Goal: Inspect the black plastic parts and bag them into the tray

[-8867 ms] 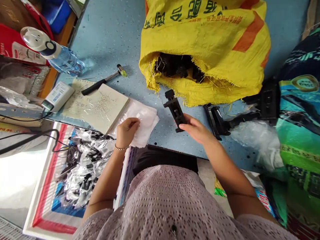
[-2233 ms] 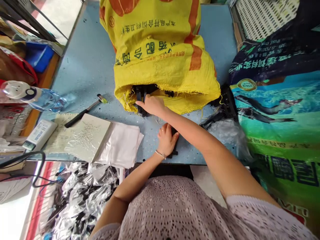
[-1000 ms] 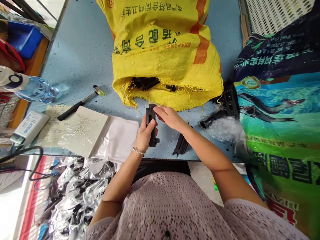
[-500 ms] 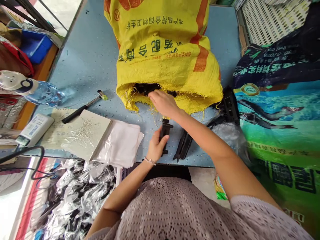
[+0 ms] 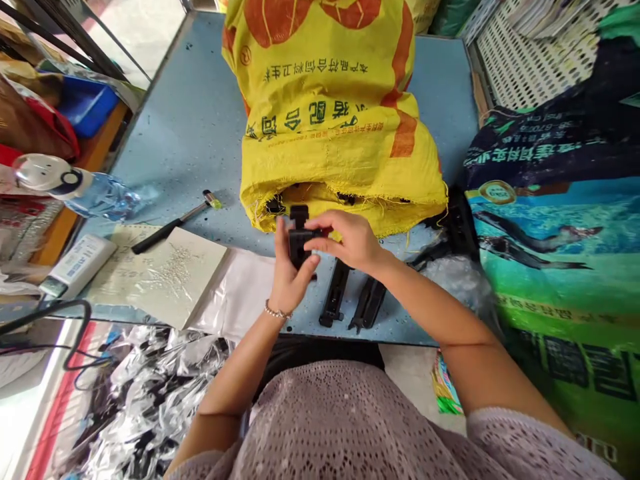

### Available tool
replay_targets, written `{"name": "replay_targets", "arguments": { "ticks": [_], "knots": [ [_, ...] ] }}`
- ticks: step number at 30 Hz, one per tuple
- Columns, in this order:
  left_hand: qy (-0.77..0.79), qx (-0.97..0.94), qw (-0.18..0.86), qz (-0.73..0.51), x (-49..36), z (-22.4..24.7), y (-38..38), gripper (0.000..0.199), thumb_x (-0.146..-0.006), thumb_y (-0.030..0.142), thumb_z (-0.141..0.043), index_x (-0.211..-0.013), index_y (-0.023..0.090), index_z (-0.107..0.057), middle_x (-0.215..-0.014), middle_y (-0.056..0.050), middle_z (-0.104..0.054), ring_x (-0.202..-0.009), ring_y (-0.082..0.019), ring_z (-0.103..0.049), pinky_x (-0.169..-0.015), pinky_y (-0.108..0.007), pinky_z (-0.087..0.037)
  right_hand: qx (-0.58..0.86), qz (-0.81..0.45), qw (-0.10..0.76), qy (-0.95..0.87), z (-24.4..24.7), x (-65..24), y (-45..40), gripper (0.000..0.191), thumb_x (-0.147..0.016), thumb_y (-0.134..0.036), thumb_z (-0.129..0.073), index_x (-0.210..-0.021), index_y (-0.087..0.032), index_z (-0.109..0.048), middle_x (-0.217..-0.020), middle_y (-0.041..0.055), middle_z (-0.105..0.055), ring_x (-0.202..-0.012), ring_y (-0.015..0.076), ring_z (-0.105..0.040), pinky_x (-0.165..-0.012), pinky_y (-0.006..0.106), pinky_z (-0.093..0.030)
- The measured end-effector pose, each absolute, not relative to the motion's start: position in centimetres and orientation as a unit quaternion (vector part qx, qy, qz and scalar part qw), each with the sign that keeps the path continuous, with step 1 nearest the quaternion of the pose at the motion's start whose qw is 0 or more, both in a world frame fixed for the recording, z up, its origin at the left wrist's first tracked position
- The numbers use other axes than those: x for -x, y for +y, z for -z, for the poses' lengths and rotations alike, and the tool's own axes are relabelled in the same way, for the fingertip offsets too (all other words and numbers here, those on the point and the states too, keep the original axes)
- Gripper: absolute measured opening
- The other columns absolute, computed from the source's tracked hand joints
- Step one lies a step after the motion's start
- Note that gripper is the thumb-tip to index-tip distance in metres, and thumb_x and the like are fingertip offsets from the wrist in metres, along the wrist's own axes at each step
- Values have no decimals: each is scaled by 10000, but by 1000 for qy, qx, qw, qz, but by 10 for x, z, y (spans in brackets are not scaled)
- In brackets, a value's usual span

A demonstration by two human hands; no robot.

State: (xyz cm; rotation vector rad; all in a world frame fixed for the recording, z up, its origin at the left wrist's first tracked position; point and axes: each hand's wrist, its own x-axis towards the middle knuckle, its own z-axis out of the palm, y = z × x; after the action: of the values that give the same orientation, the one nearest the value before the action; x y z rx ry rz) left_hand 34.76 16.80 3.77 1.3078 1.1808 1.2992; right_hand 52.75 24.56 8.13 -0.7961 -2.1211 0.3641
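In front of the yellow woven sack (image 5: pixel 320 160), a black plastic part (image 5: pixel 300 243) is between my two hands. My left hand (image 5: pixel 290 283), with a beaded bracelet at the wrist, grips it from the left and below. The fingers of my right hand (image 5: pixel 350 240) pinch its right side. Below them lie two long black parts on the table, a narrow one (image 5: pixel 333 297) and a forked one (image 5: pixel 369 303). The frayed mouth of the sack faces me, and bits of black show inside it. My fingers partly cover the held part.
Left on the blue table (image 5: pixel 170 127) are a small hammer (image 5: pixel 170 227), a sheet with small bits (image 5: pixel 175 273), white plastic bags (image 5: pixel 235 287), a white box (image 5: pixel 80 267) and a water bottle (image 5: pixel 85 187). A green-blue sack (image 5: pixel 550 280) stands right. Bagged black items (image 5: pixel 150 400) lie below left.
My right hand has left the sack's mouth and now joins my left hand on a black part. The narrow part my left hand held lies on the table beside the forked one.
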Motion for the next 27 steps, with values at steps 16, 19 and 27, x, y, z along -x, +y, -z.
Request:
{"name": "replay_targets", "arguments": {
  "ticks": [16, 19, 27],
  "knots": [
    [449, -144, 726, -501, -352, -52, 172, 474, -793, 595, -787, -918, 168, -625, -818, -13, -667, -591, -98, -600, -516, -226, -480, 302, -173, 199, -916, -56, -514, 164, 619, -1053, -686, -325, -800, -208, -627, -781, 74, -678, -756, 203, -588, -652, 328, -366],
    [465, -164, 712, -499, -347, -44, 171, 507, -800, 638, -760, -929, 163, -638, -840, -24, -677, -599, -113, -609, -538, -246, -491, 325, -233, 151, -904, -51, -511, 155, 577, -1077, -616, -358, -776, -212, -639, -709, 54, -666, -686, 192, -596, -601, 319, -327],
    [609, -450, 503, -416, -368, 17, 144, 599, -914, 475, -647, -1421, 173, -550, -1509, -181, -557, -1466, -337, -457, -1263, -527, -300, 738, -112, -32, -665, -51, -556, 296, 504, -1094, -398, -402, -1342, -9, -604, -1101, 295, -737, -1031, 366, -706, -822, 408, -461]
  ]
}}
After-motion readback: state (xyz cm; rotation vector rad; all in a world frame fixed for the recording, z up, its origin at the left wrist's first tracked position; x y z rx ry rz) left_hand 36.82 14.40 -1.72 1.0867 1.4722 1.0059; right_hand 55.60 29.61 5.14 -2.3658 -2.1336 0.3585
